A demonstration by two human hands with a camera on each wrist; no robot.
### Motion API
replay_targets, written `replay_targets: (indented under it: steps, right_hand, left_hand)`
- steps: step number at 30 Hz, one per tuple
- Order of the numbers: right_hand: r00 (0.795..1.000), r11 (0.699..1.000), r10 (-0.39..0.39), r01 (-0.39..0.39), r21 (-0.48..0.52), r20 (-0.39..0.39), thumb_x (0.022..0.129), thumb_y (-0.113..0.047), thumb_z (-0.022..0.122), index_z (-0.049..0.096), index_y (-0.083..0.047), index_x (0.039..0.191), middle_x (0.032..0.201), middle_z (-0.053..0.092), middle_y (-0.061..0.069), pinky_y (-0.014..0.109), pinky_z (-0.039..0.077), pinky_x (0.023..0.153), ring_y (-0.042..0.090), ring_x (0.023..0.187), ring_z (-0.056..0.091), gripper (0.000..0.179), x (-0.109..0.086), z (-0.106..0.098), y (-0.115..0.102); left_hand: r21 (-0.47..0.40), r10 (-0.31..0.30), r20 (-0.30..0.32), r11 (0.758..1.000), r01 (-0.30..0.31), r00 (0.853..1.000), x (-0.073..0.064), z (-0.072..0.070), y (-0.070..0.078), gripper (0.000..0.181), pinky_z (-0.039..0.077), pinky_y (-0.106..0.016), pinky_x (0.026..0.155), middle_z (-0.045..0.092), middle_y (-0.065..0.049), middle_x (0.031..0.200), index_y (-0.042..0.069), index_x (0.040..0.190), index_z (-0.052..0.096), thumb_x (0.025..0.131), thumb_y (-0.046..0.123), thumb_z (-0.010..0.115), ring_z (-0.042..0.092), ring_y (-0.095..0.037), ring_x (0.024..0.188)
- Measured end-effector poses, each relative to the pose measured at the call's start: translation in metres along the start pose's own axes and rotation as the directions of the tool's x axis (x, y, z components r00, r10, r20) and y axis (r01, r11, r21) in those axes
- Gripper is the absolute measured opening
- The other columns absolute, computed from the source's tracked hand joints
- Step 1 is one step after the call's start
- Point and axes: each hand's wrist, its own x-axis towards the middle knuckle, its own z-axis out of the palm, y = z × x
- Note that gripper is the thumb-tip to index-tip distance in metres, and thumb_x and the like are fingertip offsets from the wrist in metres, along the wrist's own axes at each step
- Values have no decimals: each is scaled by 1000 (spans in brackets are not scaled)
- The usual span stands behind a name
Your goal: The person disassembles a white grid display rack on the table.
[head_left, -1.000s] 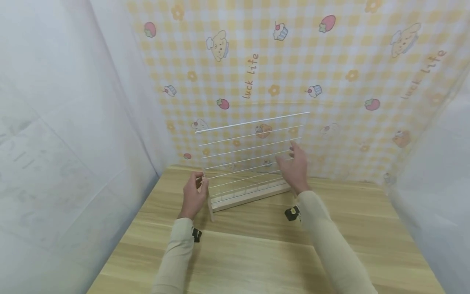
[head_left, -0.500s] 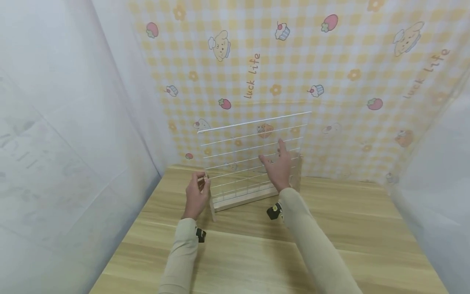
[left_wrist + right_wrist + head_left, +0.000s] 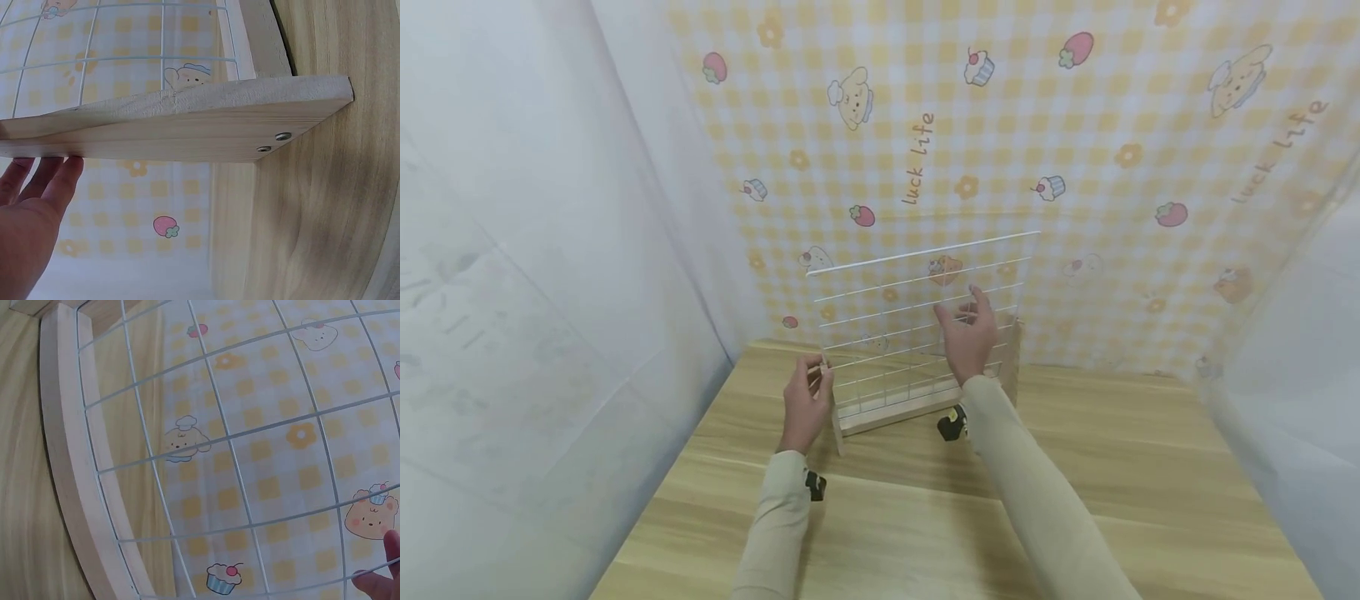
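Observation:
A rack with a white wire grid stands near the back of the table, its grid upright between two wooden side panels. My left hand grips the left side panel by its upper part; in the left wrist view the fingertips lie against its edge and the thumb is hidden. Two screw heads show low on that panel. In front of the grid is my right hand, fingers loosely bent and holding nothing. Its thumb is close to a wire; contact cannot be told. A wooden bar runs below the grid.
Behind the rack hangs a yellow checked cloth with printed cupcakes and strawberries. White sheets hang at both sides. The wood-grain table extends in front of the rack.
My right hand has moved left from the rack's right side to in front of the grid, and its fingers have bent somewhat more. My left hand has kept its grip on the side panel.

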Motion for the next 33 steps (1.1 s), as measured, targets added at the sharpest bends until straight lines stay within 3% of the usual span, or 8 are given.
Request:
replay_targets:
  steps: [5,13,25,33]
  right_hand:
    - [1000,999,-3,2,-44,-23,87,-30,79,49,-12,146,118,62,19,39,58,80,26,91,63,69,0,1,-4]
    - [992,994,-97,92,-60,-77,89,-34,76,49,-11,146,115,62,17,35,58,79,22,86,63,67,14,4,-27]
    - [975,977,-207,201,-69,-84,91,-31,74,47,-4,146,115,60,26,36,57,79,24,81,61,67,29,7,-73]
    - [974,978,-205,199,-70,-100,90,-28,76,48,-6,146,112,61,20,34,58,80,22,82,62,66,36,7,-98]
  left_hand:
    - [10,12,-17,1000,-12,1000,-4,1,0,25,51,-42,109,61,-20,131,3,124,55,103,16,57,60,-41,128]
    - [31,84,-53,996,-82,995,-2,-2,0,29,53,-46,106,61,-24,132,0,127,56,103,15,57,61,-44,125]
    - [6,46,-49,999,-46,998,-2,1,-2,26,52,-43,108,61,-21,132,2,126,57,103,16,57,61,-42,127]
    - [17,40,-41,999,-40,998,-3,1,-4,27,52,-44,108,60,-22,135,5,128,56,104,18,56,60,-43,127]
